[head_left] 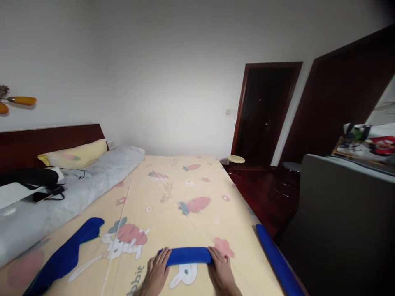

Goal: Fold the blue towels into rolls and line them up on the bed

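Note:
A folded strip of blue cloth (189, 255) lies crosswise on the bed near its front edge, over the rabbit print. My left hand (158, 269) grips its left end, fingers over the top. At the opposite end, my right hand (222, 269) holds the cloth the same way, with its little finger off to the side. Both thumbs are mostly hidden. A second blue cloth (66, 257) lies loosely spread at the left. Along the bed's right edge runs another long blue cloth (276, 259), folded or rolled narrow.
The bed sheet (166, 230) is cream with carrots and rabbits. Grey bedding (92, 185), a yellow pillow (77, 154) and a phone (41, 197) are at the left. A round stool (236, 159) stands beyond the bed, and a dark grey panel (342, 222) rises at the right.

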The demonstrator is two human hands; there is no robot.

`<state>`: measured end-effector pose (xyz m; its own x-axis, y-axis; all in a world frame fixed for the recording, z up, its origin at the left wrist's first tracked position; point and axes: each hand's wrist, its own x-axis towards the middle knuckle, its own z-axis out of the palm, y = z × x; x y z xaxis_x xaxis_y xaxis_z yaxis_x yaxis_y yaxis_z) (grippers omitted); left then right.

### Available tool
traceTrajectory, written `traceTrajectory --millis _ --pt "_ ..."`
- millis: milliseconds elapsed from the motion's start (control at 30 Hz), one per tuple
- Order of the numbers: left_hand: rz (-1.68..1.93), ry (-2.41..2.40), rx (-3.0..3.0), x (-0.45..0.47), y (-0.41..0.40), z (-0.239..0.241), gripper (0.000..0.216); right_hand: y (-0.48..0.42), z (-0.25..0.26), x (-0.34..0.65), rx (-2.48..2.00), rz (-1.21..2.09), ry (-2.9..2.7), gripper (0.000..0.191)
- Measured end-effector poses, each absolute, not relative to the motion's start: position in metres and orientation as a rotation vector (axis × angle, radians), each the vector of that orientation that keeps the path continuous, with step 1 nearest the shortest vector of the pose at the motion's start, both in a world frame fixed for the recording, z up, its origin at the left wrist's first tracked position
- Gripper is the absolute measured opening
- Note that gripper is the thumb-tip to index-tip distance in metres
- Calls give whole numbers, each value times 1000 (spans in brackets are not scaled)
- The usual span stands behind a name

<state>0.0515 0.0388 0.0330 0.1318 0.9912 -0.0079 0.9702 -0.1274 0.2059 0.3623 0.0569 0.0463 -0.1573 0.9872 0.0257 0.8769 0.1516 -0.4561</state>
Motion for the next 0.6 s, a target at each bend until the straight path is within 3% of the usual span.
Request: traceTrajectory --millis 233,400,600 --pt "249 2007 2106 47 54 41 67 81 91 365 -1770 541 -2011 43" --pt "373 1961 1942 58 63 40 62 91 156 364 -1522 569 -1944 32" --pt "487 1796 1755 106 48 27 61 58 245 339 -1165 545 -1925 42"
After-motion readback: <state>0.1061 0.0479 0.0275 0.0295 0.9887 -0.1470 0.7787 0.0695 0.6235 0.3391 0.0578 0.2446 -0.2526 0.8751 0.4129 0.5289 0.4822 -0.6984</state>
